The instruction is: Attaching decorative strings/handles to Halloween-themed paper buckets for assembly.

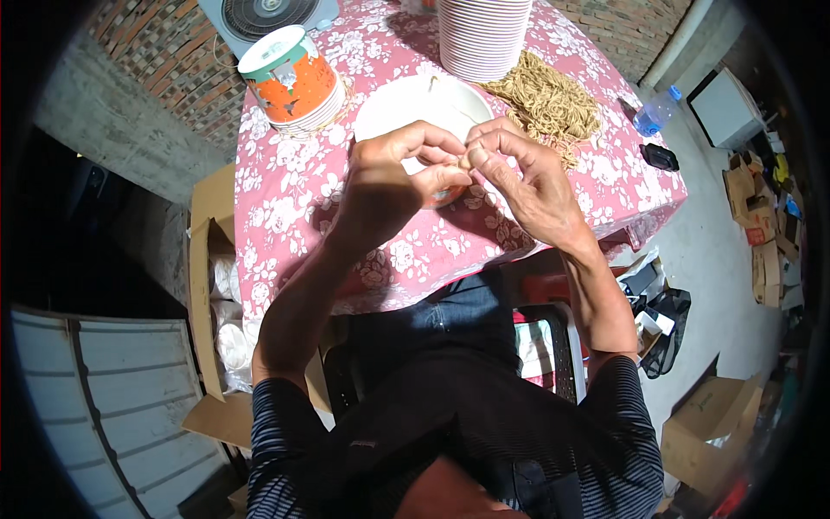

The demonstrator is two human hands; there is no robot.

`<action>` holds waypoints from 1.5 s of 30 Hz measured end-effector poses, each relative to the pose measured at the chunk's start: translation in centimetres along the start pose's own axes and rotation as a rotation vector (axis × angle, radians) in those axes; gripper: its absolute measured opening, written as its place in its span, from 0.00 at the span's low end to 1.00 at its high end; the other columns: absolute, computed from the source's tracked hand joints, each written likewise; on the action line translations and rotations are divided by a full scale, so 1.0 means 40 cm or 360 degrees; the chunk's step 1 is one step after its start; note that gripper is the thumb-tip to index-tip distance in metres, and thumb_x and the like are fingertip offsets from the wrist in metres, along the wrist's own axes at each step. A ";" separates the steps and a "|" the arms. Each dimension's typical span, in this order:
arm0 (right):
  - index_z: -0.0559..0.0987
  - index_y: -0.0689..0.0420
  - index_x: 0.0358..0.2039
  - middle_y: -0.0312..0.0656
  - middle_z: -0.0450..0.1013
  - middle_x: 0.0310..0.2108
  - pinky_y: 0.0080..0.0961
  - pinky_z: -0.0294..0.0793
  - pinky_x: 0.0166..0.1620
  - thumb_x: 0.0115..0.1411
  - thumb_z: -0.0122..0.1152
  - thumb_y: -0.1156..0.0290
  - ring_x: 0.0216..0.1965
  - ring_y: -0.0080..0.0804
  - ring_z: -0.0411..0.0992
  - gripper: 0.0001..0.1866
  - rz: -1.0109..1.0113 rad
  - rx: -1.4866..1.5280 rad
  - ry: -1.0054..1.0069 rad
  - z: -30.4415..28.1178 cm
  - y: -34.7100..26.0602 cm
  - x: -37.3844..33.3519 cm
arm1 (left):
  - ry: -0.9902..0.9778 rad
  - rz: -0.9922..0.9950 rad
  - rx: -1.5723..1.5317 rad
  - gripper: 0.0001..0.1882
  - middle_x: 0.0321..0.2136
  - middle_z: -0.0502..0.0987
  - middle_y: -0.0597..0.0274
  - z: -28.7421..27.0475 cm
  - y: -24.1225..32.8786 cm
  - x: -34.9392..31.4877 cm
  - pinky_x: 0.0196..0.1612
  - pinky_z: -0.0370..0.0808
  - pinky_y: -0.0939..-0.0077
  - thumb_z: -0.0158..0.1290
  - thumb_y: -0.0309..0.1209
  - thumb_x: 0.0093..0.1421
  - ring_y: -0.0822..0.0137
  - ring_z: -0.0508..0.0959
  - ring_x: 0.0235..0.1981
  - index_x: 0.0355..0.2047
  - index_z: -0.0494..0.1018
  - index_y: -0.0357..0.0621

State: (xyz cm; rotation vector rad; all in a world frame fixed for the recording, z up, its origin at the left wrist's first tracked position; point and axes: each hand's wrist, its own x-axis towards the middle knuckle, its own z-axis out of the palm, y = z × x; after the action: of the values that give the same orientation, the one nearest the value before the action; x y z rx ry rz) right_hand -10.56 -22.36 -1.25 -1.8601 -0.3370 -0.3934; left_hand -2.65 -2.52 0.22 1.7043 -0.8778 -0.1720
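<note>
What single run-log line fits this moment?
left hand: pinching string | right hand: pinching string | under hands: white paper bowl | beside: string pile, bowl stack

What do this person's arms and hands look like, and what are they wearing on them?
Both forearms are bare. The left hand and right hand have no gloves, and no rings or watch show. Dark, finely striped short sleeves end near the elbows.

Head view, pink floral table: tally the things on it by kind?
Stacks of paper bowls: 2, white stack, orange-printed stack
Single white bowl under the left hand and right hand: 1
Tan string pile: 1
Clear plastic bottle: 1
Small black device: 1
Total: 6
</note>
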 end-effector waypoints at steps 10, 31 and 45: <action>0.87 0.61 0.45 0.44 0.82 0.31 0.34 0.76 0.47 0.61 0.70 0.77 0.36 0.33 0.78 0.11 -0.0079 -0.0353 -0.0166 -0.012 -0.012 0.049 | -0.0179 -0.0375 -0.0579 0.14 0.36 0.83 0.55 -0.043 0.017 0.008 0.46 0.78 0.78 0.61 0.26 0.64 0.74 0.81 0.40 0.47 0.72 0.35; 0.82 0.64 0.30 0.38 0.77 0.25 0.25 0.73 0.31 0.60 0.67 0.75 0.26 0.22 0.74 0.05 -0.0156 -0.0430 0.0203 0.033 -0.026 0.006 | 0.0415 0.0254 0.0369 0.06 0.29 0.85 0.52 0.013 0.002 -0.034 0.38 0.81 0.69 0.60 0.26 0.63 0.62 0.87 0.32 0.35 0.81 0.35; 0.82 0.60 0.31 0.39 0.74 0.23 0.34 0.70 0.34 0.56 0.69 0.76 0.26 0.36 0.74 0.03 -0.0514 -0.0950 0.0359 0.040 -0.036 0.001 | 0.0044 0.0268 0.0525 0.05 0.29 0.82 0.55 -0.017 0.015 -0.019 0.36 0.79 0.66 0.57 0.26 0.65 0.63 0.83 0.32 0.35 0.79 0.35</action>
State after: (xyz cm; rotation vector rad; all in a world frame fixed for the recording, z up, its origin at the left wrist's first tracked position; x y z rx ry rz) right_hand -10.95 -20.37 -0.47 -2.3123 -0.3943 -1.0028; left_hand -3.10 -1.56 0.73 1.9189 -1.0683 0.1164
